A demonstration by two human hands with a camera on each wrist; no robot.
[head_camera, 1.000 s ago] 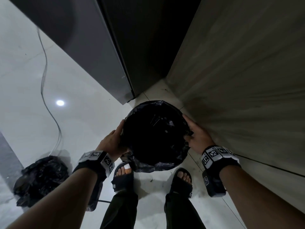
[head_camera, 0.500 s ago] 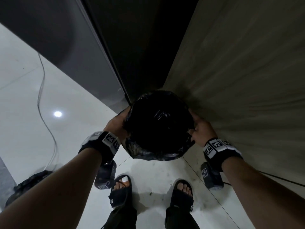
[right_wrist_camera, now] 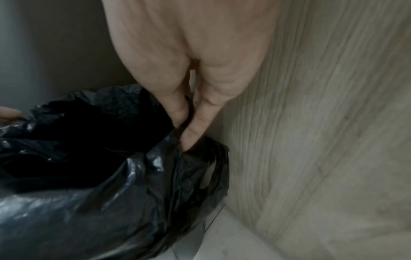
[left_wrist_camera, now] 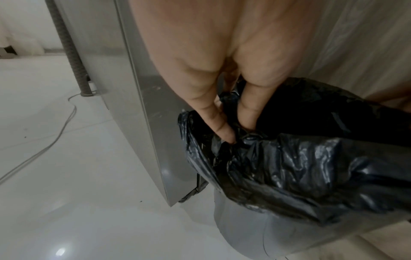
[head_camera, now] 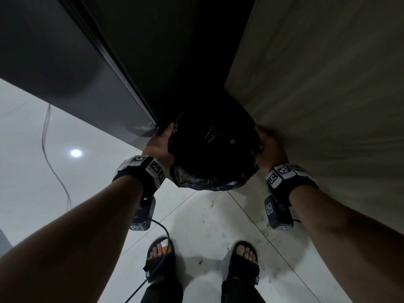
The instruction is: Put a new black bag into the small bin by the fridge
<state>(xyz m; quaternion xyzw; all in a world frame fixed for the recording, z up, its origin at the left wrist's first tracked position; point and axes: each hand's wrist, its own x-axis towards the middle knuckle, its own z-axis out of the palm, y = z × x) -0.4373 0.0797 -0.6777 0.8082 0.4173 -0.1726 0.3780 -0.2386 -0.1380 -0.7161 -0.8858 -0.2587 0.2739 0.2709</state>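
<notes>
The small grey bin point(left_wrist_camera: 244, 228) is lined with a black bag point(head_camera: 214, 149) that is folded out over its rim. It sits in the gap between the fridge point(head_camera: 65, 73) and a wooden panel point(head_camera: 328, 106). My left hand point(head_camera: 159, 143) grips the left rim through the bag point(left_wrist_camera: 289, 167), fingers point(left_wrist_camera: 222, 126) curled into the plastic. My right hand point(head_camera: 269, 147) pinches the right rim and the bag point(right_wrist_camera: 89, 193) close against the panel point(right_wrist_camera: 311, 123). I cannot tell whether the bin rests on the floor.
The fridge's point(left_wrist_camera: 142, 105) corner is right beside my left hand. A grey cable point(head_camera: 54, 171) trails over the white tiled floor at the left. My sandalled feet point(head_camera: 160, 256) stand just behind the bin, on tiles with dirt specks.
Both hands have carried the bin forward, away from my feet, into the gap between the fridge and the panel. The crumpled black bag on the floor at left is out of view.
</notes>
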